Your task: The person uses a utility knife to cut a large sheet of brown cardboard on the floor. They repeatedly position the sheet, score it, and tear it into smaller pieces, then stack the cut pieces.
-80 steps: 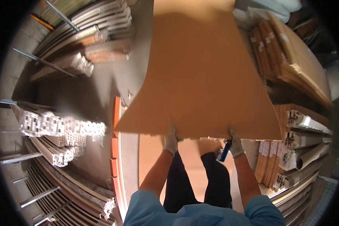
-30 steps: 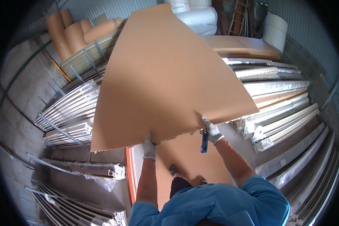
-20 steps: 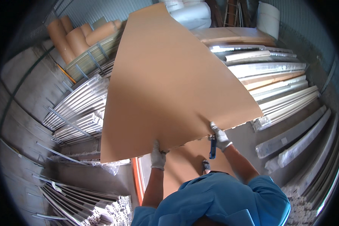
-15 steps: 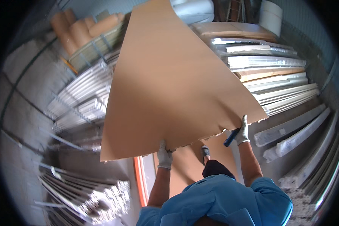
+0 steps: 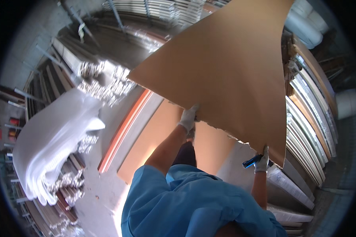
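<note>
1. So, the lifting part is looking done, as far as can be judged: the brown sheet [image 5: 229, 67] is being held up off the floor [image 5: 93, 181], out in front of the body, with its far end running out of view at the top.
2. Its ragged near edge is being pinched by the left hand [image 5: 189, 115], thumb on top, fingers hidden underneath.
3. The same edge is being pinched by the right hand [image 5: 262, 162] near the right corner, thumb up, and a blue tool [image 5: 250, 162] is being carried in that hand too.
4. A second sheet [image 5: 146, 148] is lying flat below, near a red strip [image 5: 124, 128], and isn't being touched by either hand.
5. Left over, at a guess: the held sheet isn't being set down yet. How much more is being called for can't be told.
</note>
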A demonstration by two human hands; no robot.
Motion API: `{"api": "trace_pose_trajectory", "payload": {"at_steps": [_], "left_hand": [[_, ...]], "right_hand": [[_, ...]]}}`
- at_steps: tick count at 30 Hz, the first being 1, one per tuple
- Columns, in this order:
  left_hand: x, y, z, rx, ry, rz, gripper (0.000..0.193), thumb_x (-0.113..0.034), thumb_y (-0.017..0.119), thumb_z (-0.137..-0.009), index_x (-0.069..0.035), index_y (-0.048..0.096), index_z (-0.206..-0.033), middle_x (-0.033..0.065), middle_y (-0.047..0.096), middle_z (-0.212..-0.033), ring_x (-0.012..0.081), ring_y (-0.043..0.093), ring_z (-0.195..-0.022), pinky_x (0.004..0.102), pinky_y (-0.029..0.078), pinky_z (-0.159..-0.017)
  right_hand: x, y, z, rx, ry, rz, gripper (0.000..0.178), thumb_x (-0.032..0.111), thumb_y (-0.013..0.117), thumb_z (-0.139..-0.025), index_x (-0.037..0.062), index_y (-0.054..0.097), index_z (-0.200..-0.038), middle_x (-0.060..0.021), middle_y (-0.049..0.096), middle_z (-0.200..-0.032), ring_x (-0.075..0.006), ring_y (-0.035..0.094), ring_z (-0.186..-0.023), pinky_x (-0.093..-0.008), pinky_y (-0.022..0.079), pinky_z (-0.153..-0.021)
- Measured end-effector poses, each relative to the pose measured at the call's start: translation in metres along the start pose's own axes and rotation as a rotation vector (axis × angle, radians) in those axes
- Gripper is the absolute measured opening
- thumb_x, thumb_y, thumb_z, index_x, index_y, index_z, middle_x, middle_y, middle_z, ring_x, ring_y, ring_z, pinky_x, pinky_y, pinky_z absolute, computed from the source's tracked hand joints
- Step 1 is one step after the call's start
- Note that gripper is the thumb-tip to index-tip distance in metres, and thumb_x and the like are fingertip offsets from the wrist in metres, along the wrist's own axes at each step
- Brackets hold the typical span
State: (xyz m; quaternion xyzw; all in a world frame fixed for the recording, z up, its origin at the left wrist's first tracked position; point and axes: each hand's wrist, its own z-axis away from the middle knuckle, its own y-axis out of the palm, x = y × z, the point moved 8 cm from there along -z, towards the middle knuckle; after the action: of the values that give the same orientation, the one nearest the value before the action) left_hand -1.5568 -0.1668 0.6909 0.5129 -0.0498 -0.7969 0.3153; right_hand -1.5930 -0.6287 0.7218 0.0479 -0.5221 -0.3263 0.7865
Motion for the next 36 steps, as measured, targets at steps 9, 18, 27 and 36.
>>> {"api": "trace_pose_trajectory", "payload": {"at_steps": [9,18,27,36], "left_hand": [[0.092,-0.12,0.146,-0.01,-0.178,-0.139,0.041,-0.044,0.061,-0.09,-0.007,0.062,-0.107,0.0069,0.065,-0.09,0.0172,0.062,-0.07,0.0318,0.049,-0.057],[0.184,-0.244,0.239,-0.016,-0.342,-0.062,0.045,-0.046,0.055,-0.089,-0.005,0.062,-0.107,0.0059,0.064,-0.081,0.0152,0.058,-0.058,0.0277,0.044,-0.046],[0.244,-0.338,0.299,-0.261,-0.376,-0.033,0.021,-0.027,0.062,-0.089,-0.006,0.06,-0.089,0.0068,0.055,-0.065,0.0173,0.05,-0.043,0.0306,0.04,-0.038],[0.308,-0.424,0.342,-0.346,-0.291,0.035,0.017,-0.03,0.059,-0.089,-0.016,0.061,-0.1,0.0027,0.063,-0.088,0.0169,0.058,-0.06,0.033,0.046,-0.049]], "right_hand": [[-0.09,-0.112,0.16,-0.097,0.1,0.004,0.022,0.038,0.066,-0.089,0.0168,0.061,-0.084,0.0051,0.052,-0.061,-0.0062,0.042,-0.044,-0.0216,0.036,-0.041],[-0.189,-0.198,0.273,-0.276,0.191,-0.018,0.017,0.032,0.066,-0.089,0.0156,0.063,-0.084,0.0038,0.056,-0.063,-0.0078,0.044,-0.043,-0.0209,0.037,-0.04],[-0.26,-0.254,0.323,-0.234,0.305,0.117,0.022,0.035,0.066,-0.089,0.0139,0.061,-0.088,0.0006,0.057,-0.066,-0.0114,0.048,-0.049,-0.0246,0.041,-0.046],[-0.376,-0.311,0.382,-0.134,0.324,-0.07,0.019,0.028,0.067,-0.088,0.0143,0.056,-0.081,0.0024,0.047,-0.06,-0.0103,0.043,-0.045,-0.024,0.038,-0.042]]}}
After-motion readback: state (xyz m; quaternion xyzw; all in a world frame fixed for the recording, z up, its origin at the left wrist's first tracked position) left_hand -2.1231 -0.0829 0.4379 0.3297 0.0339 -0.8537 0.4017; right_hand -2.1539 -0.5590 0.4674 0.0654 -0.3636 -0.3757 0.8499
